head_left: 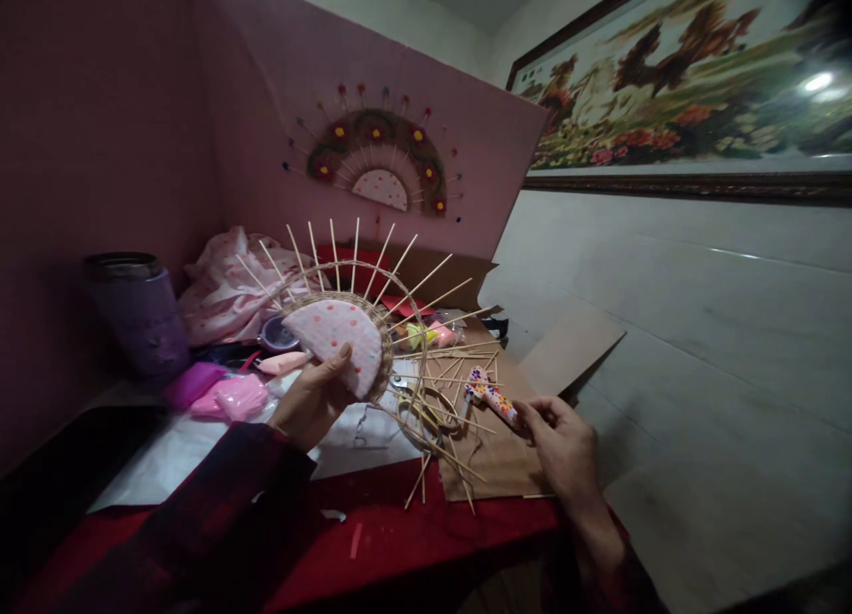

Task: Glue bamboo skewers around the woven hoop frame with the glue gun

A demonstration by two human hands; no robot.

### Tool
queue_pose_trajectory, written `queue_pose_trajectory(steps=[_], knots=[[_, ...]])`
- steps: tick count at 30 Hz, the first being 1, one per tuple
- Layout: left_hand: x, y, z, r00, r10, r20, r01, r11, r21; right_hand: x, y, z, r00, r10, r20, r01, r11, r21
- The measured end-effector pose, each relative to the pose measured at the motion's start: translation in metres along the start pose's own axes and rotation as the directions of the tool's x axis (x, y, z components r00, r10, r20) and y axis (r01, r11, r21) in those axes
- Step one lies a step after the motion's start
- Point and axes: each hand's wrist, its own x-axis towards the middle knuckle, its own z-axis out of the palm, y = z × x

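spotted half-disc fans out pale sticks; flowered tool slants.

On my feed I count two hands, one left hand and one right hand, and two half-round pieces, one mid-frame and one upper centre with six yellow-centred flowers. I also get one patterned tool, one pair of scissors, one purple tumbler and one framed picture.
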Motion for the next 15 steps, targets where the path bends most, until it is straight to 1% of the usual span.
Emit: queue_pose_trajectory(steps=[1, 2, 3, 5, 7, 9, 11, 13, 15], knots=[[0.000, 0.000, 0.000, 1.000, -0.001, 0.003, 0.001, 1.000, 0.013, 0.011, 0.008, 0.005, 1.000, 0.000, 0.003, 0.000, 0.995, -0.097], [0.000, 0.000, 0.000, 1.000, 0.001, 0.004, -0.001, 1.000, 0.026, 0.020, 0.015, 0.009, 1.000, -0.015, 0.027, 0.021, 0.966, -0.257], [0.000, 0.000, 0.000, 1.000, 0.007, -0.002, -0.007, 0.999, 0.036, 0.027, 0.021, 0.013, 0.999, -0.011, 0.048, 0.031, 0.905, -0.425], [0.000, 0.000, 0.000, 1.000, 0.014, -0.019, -0.013, 0.999, 0.042, 0.037, 0.028, 0.020, 0.996, -0.023, 0.084, 0.064, 0.847, -0.529], [0.000, 0.001, 0.000, 1.000, 0.009, -0.028, -0.008, 0.999, 0.035, 0.041, 0.032, 0.027, 0.987, -0.090, 0.135, 0.150, 0.824, -0.547], [0.000, 0.001, 0.000, 1.000, -0.001, -0.027, 0.001, 1.000, 0.022, 0.041, 0.037, 0.034, 0.958, -0.189, 0.214, 0.279, 0.783, -0.555], [0.000, 0.001, -0.001, 1.000, -0.010, -0.027, 0.010, 1.000, 0.008, 0.040, 0.043, 0.038, 0.925, -0.249, 0.288, 0.373, 0.749, -0.549], [0.000, 0.001, -0.001, 0.999, -0.015, -0.034, 0.015, 1.000, 0.003, 0.039, 0.049, 0.041, 0.911, -0.250, 0.328, 0.396, 0.751, -0.528], [0.000, 0.002, -0.001, 0.999, -0.013, -0.035, 0.013, 1.000, 0.009, 0.037, 0.053, 0.042, 0.914, -0.238, 0.327, 0.385, 0.761, -0.522]])
